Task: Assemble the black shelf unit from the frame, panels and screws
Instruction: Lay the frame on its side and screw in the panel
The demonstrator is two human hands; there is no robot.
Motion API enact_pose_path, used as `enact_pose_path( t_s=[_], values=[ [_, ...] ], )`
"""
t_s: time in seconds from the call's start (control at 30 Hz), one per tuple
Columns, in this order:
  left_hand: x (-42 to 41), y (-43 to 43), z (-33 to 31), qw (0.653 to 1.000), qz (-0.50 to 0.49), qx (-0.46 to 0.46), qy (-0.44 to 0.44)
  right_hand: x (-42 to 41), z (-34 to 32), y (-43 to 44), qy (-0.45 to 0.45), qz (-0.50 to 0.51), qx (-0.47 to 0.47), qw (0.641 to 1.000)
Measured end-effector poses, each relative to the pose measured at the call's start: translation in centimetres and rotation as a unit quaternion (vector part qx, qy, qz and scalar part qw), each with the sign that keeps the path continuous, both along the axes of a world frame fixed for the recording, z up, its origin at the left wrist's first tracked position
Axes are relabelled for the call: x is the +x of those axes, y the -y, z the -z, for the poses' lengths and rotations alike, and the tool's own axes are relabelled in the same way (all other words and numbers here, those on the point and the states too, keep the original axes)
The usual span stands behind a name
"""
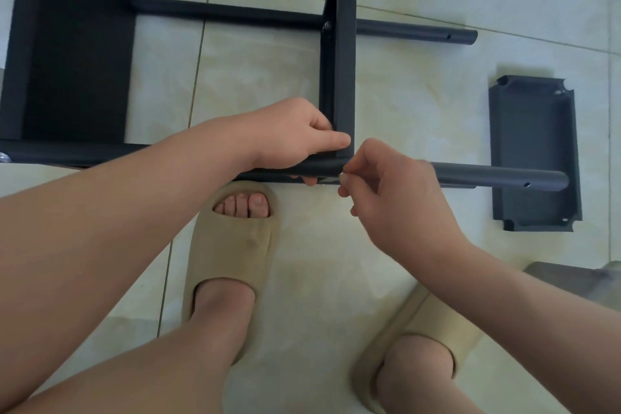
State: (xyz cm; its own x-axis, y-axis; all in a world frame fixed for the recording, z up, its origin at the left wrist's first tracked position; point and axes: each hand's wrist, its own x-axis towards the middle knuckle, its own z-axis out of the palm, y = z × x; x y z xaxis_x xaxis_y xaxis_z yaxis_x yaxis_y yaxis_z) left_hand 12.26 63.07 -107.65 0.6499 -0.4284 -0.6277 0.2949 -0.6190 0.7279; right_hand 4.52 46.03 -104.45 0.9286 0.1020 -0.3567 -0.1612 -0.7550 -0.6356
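The black tubular metal frame (497,175) lay on the pale tiled floor (420,94), roughly half built. A wide black panel (74,44) and a narrow black panel (346,60) stood fitted between its tubes. A black tray-shaped panel (534,155) still lay loose at the right. The left hand (292,138) gripped the near tube at the narrow panel's corner. The right hand (396,202) pinched what looked like a small silvery screw (342,176) against that joint. Fingertips mostly hid the screw, and the frame's left and far ends were cut off.

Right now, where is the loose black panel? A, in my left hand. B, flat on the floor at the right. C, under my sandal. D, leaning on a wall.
B: the loose panel lies flat on the floor, with the end of the tube over it.
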Motion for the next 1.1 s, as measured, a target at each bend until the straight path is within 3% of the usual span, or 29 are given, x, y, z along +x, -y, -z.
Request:
enact_pose_path(
  t_s=[0.13,0.27,0.4,0.53,0.63,0.8,0.97,1.03,1.1],
  values=[
    [0.1,0.0,0.1,1.0,-0.001,-0.009,-0.002,1.3,-0.5,0.6,0.045,-0.068,-0.111,0.99],
    [0.0,0.1,0.1,1.0,-0.021,-0.004,-0.003,1.2,-0.6,0.8,0.061,-0.126,-0.13,0.982],
    [-0.9,1.4,-0.5,0.988,-0.085,0.083,0.096,-0.2,-1.8,2.6,0.009,-0.133,-0.051,0.99],
    [-1.8,3.3,-3.1,0.942,-0.113,0.164,0.27,-3.1,-4.0,7.8,0.035,-0.143,-0.129,0.981],
    [-1.7,7.0,-5.9,0.912,0.002,0.143,0.384,-5.3,-5.3,13.6,0.043,-0.127,-0.213,0.968],
    [-3.5,16.4,-9.0,0.879,0.271,0.123,0.372,-10.9,-5.4,23.0,-0.03,-0.059,-0.305,0.95],
    [-7.3,24.1,-7.8,0.749,0.507,0.137,0.404,-16.1,-3.6,30.1,-0.077,0.075,-0.277,0.955],
    [-9.2,26.8,-6.5,0.702,0.548,0.115,0.44,-17.4,-1.8,32.3,-0.103,0.133,-0.258,0.951],
    [-11.0,29.3,-4.9,0.68,0.562,0.081,0.465,-18.3,0.4,34.0,-0.125,0.181,-0.235,0.947]
  ],
)
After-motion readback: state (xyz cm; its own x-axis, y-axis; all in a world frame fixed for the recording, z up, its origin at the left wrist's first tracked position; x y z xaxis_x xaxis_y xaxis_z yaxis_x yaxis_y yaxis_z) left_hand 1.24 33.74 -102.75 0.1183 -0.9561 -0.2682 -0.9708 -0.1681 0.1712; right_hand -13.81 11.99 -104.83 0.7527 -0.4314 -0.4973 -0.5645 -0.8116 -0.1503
